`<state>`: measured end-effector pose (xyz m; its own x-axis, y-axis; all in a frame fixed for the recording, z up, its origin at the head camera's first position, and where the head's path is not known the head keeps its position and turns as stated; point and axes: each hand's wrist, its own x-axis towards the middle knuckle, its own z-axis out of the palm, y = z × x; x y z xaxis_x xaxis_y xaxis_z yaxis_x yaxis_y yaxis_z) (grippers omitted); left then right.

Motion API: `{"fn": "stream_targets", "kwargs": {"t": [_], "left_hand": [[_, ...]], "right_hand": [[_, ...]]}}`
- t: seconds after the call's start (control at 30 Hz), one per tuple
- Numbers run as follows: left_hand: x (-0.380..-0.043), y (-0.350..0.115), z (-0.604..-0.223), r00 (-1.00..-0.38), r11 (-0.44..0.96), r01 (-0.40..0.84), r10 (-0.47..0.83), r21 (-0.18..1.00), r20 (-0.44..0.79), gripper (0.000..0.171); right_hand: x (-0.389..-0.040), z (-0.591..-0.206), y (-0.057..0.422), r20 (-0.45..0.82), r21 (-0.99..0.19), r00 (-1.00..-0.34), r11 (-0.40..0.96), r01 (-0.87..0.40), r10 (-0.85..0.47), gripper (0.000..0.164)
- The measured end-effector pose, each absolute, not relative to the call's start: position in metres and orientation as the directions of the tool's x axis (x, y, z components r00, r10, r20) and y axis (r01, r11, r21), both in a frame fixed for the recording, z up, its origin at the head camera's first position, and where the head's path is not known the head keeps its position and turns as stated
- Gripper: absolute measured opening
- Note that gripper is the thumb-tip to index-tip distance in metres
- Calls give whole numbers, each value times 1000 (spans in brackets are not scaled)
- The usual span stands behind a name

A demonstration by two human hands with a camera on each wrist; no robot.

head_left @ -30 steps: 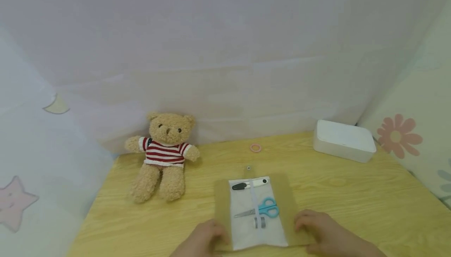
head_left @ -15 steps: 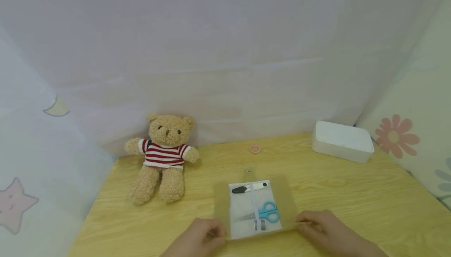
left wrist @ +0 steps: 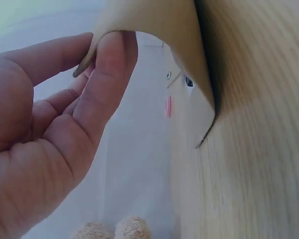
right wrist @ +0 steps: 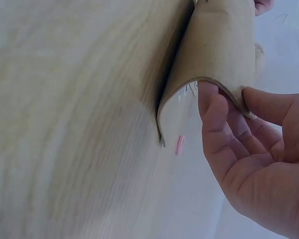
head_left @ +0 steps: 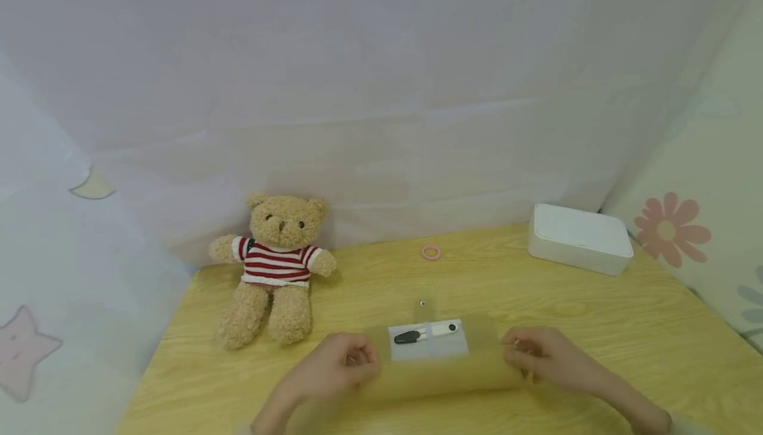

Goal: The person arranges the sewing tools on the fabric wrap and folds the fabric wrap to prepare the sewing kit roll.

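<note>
A tan sewing kit roll (head_left: 441,379) lies on the table, its near part lifted and curled over toward the far side. My left hand (head_left: 334,365) pinches the lifted edge at the left corner, and my right hand (head_left: 548,359) pinches it at the right corner. Black-and-white thread snips (head_left: 426,332) show on the pale lining under a white strap. The folded flap hides the blue scissors and the grey spool. A tab with a metal snap (head_left: 423,303) points away at the far edge. In the left wrist view, the roll (left wrist: 159,20) arches above the wood, fingers inside and thumb outside.
A teddy bear (head_left: 277,266) in a red-striped shirt sits against the back wall at the left. A pink ring (head_left: 431,252) lies beyond the roll. The white box (head_left: 581,238) stands at the back right of the wooden table (head_left: 596,309).
Both hands have raised the roll's near edge and carried it away from me, over the scissors and spool, which are now covered. Bear, ring and box have stayed put.
</note>
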<state>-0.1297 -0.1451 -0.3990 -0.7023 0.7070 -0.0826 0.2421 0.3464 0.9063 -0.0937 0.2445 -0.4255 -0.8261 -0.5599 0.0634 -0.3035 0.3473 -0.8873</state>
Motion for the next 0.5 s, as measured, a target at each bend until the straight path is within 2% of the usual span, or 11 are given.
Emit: {"fn": "stream_targets", "kwargs": {"t": [0.23,0.37,0.5], "left_hand": [[-152,-138,-408,-790,405,178,602,897,-115,9],[-160,-135,-419,-794,440,211,598,873,-110,10],[-166,-134,-432,-800,500,264,591,825,-102,8]], "right_hand": [[-116,-426,242,-97,-905,-878,408,-119,-469,30],[-127,-434,240,-149,-889,-894,453,-67,-424,30],[-134,-443,238,-151,-864,-900,497,-81,-408,26]]}}
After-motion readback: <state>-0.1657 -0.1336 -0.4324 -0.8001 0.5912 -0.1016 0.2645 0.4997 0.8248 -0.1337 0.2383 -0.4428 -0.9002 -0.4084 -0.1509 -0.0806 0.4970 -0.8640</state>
